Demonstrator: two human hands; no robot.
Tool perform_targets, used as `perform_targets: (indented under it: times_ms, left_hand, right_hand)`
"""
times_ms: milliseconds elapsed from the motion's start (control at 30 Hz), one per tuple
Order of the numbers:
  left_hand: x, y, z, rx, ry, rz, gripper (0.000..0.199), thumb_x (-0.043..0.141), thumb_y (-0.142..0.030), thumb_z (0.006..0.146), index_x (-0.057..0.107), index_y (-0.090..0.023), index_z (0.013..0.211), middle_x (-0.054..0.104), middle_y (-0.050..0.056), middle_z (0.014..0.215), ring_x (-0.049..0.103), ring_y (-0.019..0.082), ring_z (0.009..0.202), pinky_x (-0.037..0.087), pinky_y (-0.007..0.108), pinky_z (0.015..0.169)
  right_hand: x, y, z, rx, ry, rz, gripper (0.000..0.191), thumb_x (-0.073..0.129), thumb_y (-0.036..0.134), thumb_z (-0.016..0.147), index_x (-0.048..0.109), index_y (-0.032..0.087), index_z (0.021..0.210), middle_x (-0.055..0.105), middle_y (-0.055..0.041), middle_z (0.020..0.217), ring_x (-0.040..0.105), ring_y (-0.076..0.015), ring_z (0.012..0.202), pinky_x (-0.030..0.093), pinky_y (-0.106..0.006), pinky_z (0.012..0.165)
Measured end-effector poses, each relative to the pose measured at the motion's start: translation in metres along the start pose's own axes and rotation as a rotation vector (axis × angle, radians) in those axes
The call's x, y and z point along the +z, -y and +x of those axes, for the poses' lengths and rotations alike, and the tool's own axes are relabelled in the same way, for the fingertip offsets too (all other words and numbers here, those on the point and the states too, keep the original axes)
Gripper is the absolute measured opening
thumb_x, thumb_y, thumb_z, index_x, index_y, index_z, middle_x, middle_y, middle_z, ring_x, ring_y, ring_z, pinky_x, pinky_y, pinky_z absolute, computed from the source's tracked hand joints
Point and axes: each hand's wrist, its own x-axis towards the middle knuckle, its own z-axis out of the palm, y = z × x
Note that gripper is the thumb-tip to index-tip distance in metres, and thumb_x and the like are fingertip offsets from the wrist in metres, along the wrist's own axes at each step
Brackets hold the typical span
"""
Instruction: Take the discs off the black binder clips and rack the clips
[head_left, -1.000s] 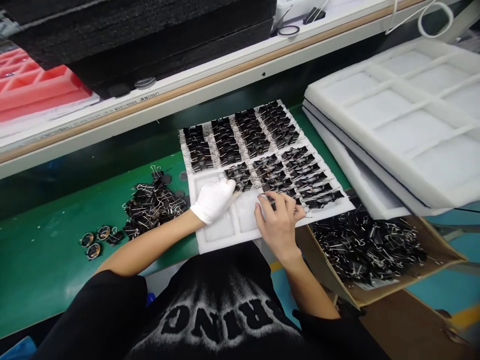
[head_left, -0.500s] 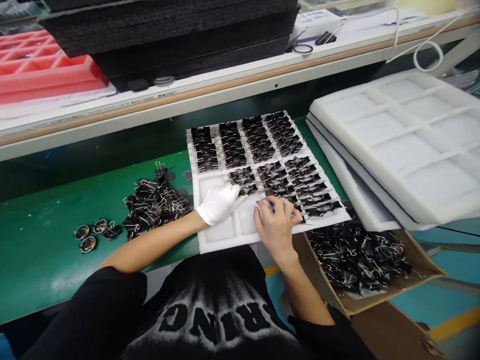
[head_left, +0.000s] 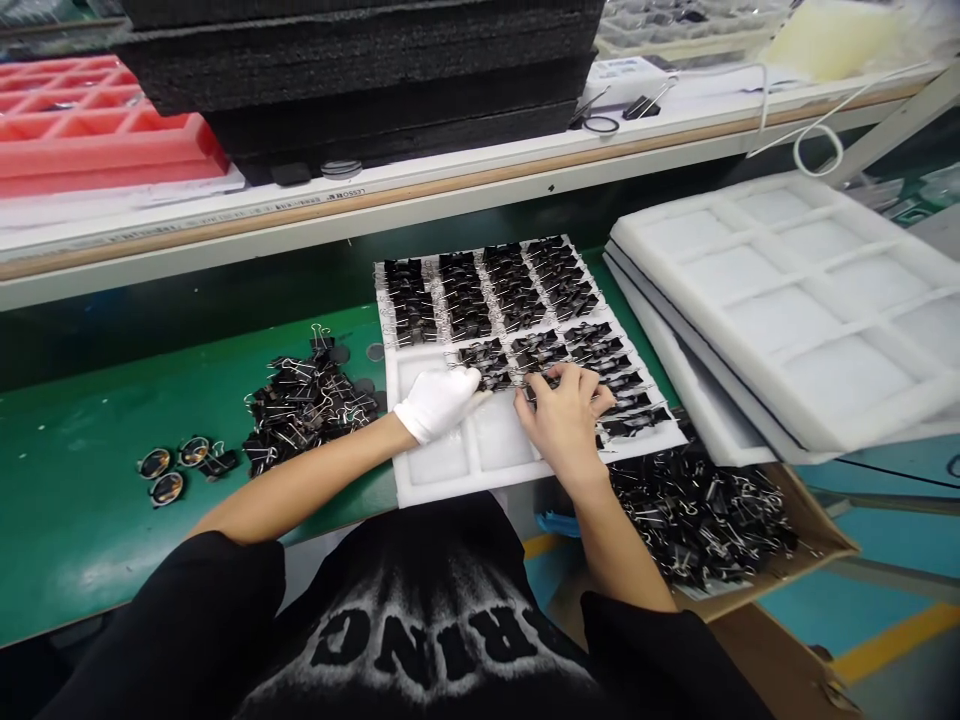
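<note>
A white foam tray [head_left: 517, 485] with square compartments lies in front of me, holding rows of black binder clips [head_left: 465, 295]. My left hand [head_left: 435, 405], in a white glove, is closed at the left edge of the clips in the near row. Whatever its fingertips grip is hidden. My bare right hand [head_left: 562, 425] reaches over the near clips with bent fingers, its thumb and index finger pinching at a binder clip in the middle of that row. Bare tray floor shows below both hands.
Loose binder clips [head_left: 300, 410] are heaped left of the tray, beside several round lens-like pieces [head_left: 166, 487]. A cardboard box [head_left: 817, 545] of clips stands at right, below stacked white foam trays [head_left: 795, 330]. Black foam [head_left: 360, 70] and a red tray [head_left: 112, 150] occupy the shelf.
My right hand has moved slightly up and right over the clips. My left hand stays at nearly the same spot on the tray. The camera view has shifted a little.
</note>
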Motion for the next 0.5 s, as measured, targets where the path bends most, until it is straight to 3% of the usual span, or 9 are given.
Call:
perform_targets:
  times_ms: [133,267,367,500]
  left_hand:
    - [0.013,0.001,-0.001,-0.001,-0.069,-0.045,0.046,0.046,-0.054,0.106,0.067,-0.013,0.098,0.071,0.014,0.085,0.069,0.026,0.077,0.043,0.033,0.064]
    - [0.013,-0.006,0.005,-0.003,-0.019,-0.027,0.047,0.045,-0.053,0.106,0.067,-0.012,0.1,0.071,0.016,0.087,0.07,0.027,0.08,0.045,0.033,0.066]
    - [-0.001,-0.01,-0.002,-0.003,0.034,0.01,0.042,0.051,-0.05,0.105,0.067,-0.011,0.106,0.071,0.015,0.087,0.07,0.028,0.078,0.045,0.034,0.065]
    - [-0.033,0.006,-0.039,-0.07,0.057,0.078,0.046,0.044,-0.054,0.106,0.068,-0.014,0.108,0.07,0.011,0.077,0.069,0.026,0.069,0.042,0.033,0.059]
  right_hand:
    - [0.001,-0.005,0.002,0.001,0.014,0.01,0.022,0.06,0.035,0.097,0.075,0.022,0.104,0.056,-0.0164,0.12,0.041,-0.0345,0.116,0.026,-0.048,0.092]
    - [0.001,-0.007,0.001,-0.014,-0.002,0.008,0.022,0.059,0.035,0.098,0.075,0.022,0.105,0.056,-0.0165,0.12,0.042,-0.0348,0.116,0.026,-0.048,0.091]
    - [0.0,-0.007,-0.003,-0.046,-0.041,-0.011,0.025,0.056,0.034,0.1,0.074,0.022,0.113,0.058,-0.0172,0.122,0.043,-0.0347,0.116,0.026,-0.047,0.092]
    - [0.0,0.002,-0.012,-0.141,-0.099,-0.031,0.028,0.053,0.032,0.103,0.072,0.022,0.12,0.063,-0.0168,0.125,0.047,-0.034,0.118,0.025,-0.048,0.094]
